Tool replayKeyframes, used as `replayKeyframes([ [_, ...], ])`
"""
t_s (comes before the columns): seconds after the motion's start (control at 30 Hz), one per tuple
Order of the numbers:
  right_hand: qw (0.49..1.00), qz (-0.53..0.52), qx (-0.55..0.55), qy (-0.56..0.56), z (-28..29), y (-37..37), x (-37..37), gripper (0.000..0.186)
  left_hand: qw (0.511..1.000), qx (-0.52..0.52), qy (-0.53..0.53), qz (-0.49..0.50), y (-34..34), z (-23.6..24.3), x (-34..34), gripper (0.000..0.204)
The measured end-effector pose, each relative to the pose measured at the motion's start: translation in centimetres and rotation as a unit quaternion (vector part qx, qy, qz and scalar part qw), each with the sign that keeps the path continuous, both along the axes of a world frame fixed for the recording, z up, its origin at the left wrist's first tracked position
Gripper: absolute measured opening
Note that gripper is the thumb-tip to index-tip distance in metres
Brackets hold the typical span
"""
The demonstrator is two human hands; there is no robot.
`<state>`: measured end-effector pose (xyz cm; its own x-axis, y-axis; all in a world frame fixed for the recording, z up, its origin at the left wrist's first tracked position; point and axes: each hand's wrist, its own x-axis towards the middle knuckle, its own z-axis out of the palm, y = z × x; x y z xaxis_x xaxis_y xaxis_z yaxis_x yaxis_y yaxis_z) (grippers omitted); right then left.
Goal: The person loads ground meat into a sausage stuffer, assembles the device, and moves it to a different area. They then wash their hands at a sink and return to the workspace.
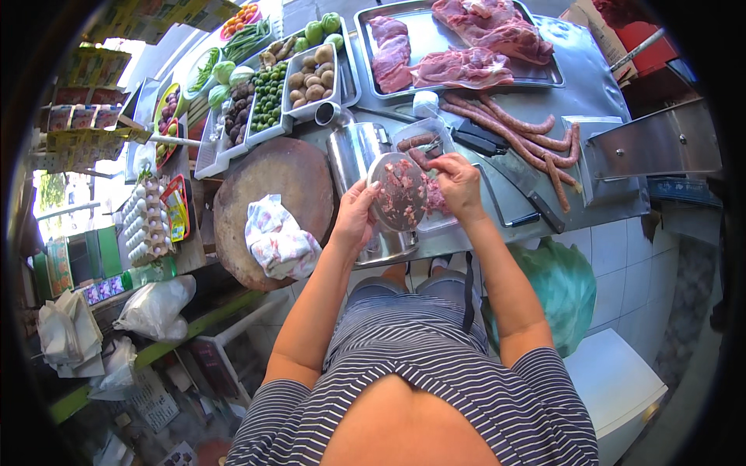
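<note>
My left hand [356,211] grips the edge of a round metal disc [395,208] with bits of minced meat stuck on its face. At the disc's right edge my right hand [461,186] is closed in a pinch; what its fingertips hold, if anything, I cannot make out. Behind and left of the disc is a shiny metal cylinder [353,151] with a spout at its far end. Minced meat [437,198] shows in a clear tub partly hidden by the disc and my right hand. Short dark sausage pieces [418,142] are in another clear container just beyond.
Long sausages [513,130], a black-handled knife [538,203] and a meat tray [458,87] occupy the right and far table. A cloth [280,237] lies on a round chopping block [241,190] at left. Beyond are vegetable bins [268,105]. A green bag [556,291] hangs right of my legs.
</note>
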<state>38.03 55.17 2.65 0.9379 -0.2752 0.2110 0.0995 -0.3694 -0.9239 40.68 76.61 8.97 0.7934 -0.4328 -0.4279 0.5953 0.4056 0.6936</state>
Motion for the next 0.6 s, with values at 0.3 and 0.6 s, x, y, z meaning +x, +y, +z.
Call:
replayKeyframes([
  [0.3, 0.991, -0.127, -0.045, -0.002, 3.4, 6.0, 1.2, 0.032, 0.998, -0.018, -0.043, -0.051, -1.7, 0.1, 0.3, 0.024],
  [0.6, 0.994, -0.006, -0.042, -0.097, 6.4, 7.0, -0.2, 0.03, 0.998, -0.027, -0.047, -0.036, -2.1, -0.6, 1.1, 0.023],
])
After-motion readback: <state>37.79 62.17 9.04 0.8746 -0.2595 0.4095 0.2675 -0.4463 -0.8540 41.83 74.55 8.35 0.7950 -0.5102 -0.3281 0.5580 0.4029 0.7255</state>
